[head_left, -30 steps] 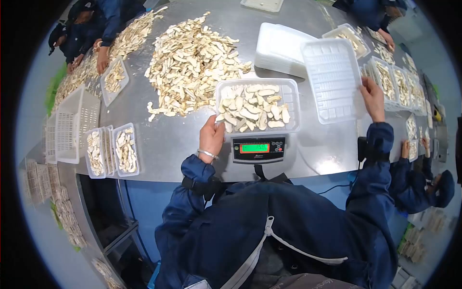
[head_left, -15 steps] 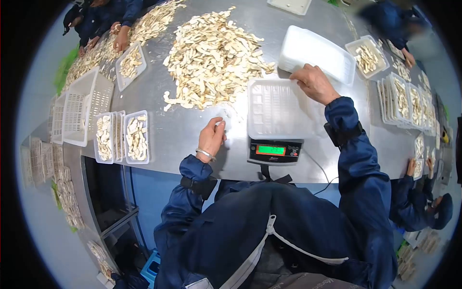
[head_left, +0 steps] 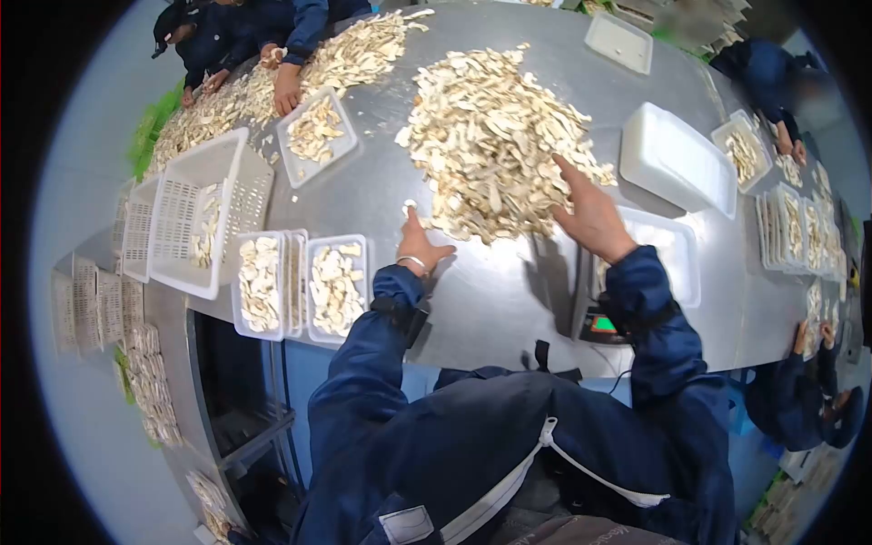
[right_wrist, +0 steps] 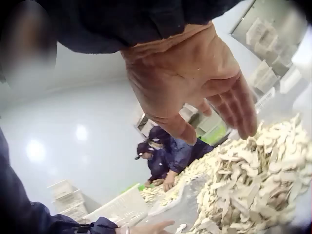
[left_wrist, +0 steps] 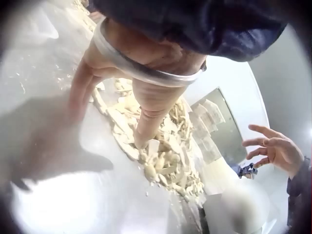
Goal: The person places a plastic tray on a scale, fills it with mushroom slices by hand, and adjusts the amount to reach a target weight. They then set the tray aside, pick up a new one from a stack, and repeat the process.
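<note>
A large heap of pale mushroom slices [head_left: 490,136] lies on the metal table. At its near left edge, my left hand [head_left: 421,245] reaches down with thumb and fingers spread; the left wrist view shows its fingers [left_wrist: 148,129] right at the slices. My right hand [head_left: 595,213] hangs over the heap's right side, fingers extended and thumb apart, holding nothing. Under and beside my right forearm, a clear plastic tray [head_left: 686,263] sits on the weighing scale [head_left: 603,324], whose green display shows. My right sleeve hides much of both.
Stacked empty trays [head_left: 677,159] stand behind the scale. To the left are filled trays [head_left: 336,286] and white perforated baskets [head_left: 195,218]. Another tray [head_left: 318,136] of slices lies near other workers' hands [head_left: 287,88]. More filled trays [head_left: 790,227] line the right side.
The filled tray on the scale has given way to one that looked empty half a second ago. My right hand let go of the empty tray; both hands moved to the heap.
</note>
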Demonstrator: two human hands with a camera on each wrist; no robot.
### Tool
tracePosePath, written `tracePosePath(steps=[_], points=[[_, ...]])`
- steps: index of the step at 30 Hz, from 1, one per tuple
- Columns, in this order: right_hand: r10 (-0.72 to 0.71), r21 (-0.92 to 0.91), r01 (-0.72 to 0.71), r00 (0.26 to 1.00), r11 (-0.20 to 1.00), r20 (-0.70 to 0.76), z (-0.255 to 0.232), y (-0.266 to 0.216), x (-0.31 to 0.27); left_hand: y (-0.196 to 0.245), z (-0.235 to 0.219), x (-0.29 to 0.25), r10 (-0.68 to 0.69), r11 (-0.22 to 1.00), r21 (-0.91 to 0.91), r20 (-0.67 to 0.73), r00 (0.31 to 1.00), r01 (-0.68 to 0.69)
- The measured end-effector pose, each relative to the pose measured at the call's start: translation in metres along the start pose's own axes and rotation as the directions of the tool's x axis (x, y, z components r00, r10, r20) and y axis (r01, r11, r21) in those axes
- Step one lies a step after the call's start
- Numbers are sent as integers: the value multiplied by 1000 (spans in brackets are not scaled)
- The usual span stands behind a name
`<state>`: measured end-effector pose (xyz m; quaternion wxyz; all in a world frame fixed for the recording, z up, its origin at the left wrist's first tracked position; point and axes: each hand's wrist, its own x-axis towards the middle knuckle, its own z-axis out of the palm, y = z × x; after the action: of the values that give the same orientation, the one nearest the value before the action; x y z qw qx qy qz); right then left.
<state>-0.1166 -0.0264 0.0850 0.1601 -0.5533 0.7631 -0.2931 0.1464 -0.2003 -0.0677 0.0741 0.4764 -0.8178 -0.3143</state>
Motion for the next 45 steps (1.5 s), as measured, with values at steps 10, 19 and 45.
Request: tracePosePath(steps=[10,19,45], points=[[644,-185,-708,701,682,-307,111,87,86,24,-1,79,136,990,15,44,990,-137],[306,-29,-324,917,946,-256,140,59,88,53,12,116,375,892,-309,100,922,-329],[179,577,207,822,790,-540,100,-35,41,130,-57,38,504,495,-799,-58,862,-342]])
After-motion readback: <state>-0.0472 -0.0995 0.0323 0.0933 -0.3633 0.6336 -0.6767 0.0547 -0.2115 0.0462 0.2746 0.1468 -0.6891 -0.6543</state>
